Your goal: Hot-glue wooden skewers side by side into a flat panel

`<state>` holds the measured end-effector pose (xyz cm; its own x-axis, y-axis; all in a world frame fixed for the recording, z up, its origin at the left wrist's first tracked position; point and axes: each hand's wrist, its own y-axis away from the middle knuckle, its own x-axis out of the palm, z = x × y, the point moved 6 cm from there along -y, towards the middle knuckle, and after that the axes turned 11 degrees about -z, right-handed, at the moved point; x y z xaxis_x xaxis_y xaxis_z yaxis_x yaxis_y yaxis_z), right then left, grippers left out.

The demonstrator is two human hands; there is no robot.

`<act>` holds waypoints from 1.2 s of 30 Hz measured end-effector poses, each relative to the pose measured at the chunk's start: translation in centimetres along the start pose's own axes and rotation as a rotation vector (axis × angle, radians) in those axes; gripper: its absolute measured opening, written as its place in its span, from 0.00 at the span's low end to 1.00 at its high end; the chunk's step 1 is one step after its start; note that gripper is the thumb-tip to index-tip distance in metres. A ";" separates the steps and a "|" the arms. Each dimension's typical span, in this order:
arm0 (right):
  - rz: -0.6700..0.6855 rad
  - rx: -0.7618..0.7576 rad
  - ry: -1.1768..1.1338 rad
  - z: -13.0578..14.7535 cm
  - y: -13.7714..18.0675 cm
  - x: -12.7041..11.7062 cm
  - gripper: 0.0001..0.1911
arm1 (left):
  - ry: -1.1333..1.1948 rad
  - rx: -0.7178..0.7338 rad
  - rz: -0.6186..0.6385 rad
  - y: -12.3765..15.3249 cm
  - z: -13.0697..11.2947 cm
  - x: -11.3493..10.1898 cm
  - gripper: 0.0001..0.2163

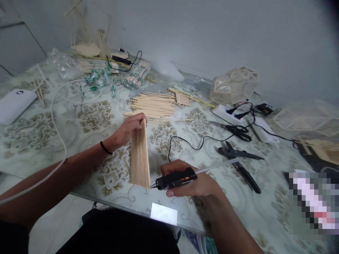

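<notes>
A person's left hand point(129, 129), fingers point(142, 117) closed, grips the far end of a panel of wooden sticks point(139, 158) at a flowered surface point(227, 215); the right hand point(202, 184), wrapped around a black glue gun point(174, 178), holds its nozzle point(153, 186) at the near corner.

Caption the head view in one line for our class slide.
Left hand holds wooden sticks side by side; right hand holds a glue gun at their near end.

Grey wall point(185, 35) behind floral-topped tbl point(96, 118) (brownish on pale), light tiled flr point(58, 224)
</notes>
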<state>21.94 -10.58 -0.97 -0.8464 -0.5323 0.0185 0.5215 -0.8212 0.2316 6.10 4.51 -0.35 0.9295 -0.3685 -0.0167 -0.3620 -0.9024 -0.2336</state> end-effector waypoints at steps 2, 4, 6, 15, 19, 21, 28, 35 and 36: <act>0.006 0.005 -0.005 -0.1 0.0 0.0 0.22 | 0.003 -0.003 0.004 0.0 0.1 0.0 0.04; 0.012 0.011 0.001 -0.3 0.0 0.0 0.22 | 0.005 -0.005 0.004 0.0 0.2 0.0 0.04; 0.015 0.014 0.013 -0.4 0.0 0.0 0.22 | -0.001 -0.003 0.005 0.0 0.4 0.0 0.04; -0.002 0.021 0.035 -0.5 0.0 -0.2 0.23 | -0.001 -0.023 -0.003 0.0 0.1 0.1 0.04; -0.013 0.020 0.044 -0.3 0.0 -0.2 0.22 | 0.000 -0.023 0.003 0.0 0.1 0.2 0.04; -0.024 0.017 0.046 -0.2 0.0 -0.3 0.22 | 0.000 -0.026 0.005 0.1 0.1 0.1 0.04; -0.044 0.019 0.027 0.3 -0.1 -0.2 0.20 | 0.005 -0.033 0.010 0.2 0.3 0.2 0.04; -0.077 0.025 0.031 0.0 0.1 -0.4 0.20 | 0.001 -0.046 0.023 0.3 0.5 0.4 0.04; -0.083 0.029 0.032 -0.2 0.1 -0.5 0.20 | 0.000 -0.043 0.026 0.3 0.5 0.4 0.04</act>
<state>22.38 -10.44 -1.11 -0.8822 -0.4698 -0.0332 0.4464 -0.8566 0.2588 6.42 4.20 -0.93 0.9197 -0.3920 -0.0226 -0.3888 -0.9013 -0.1907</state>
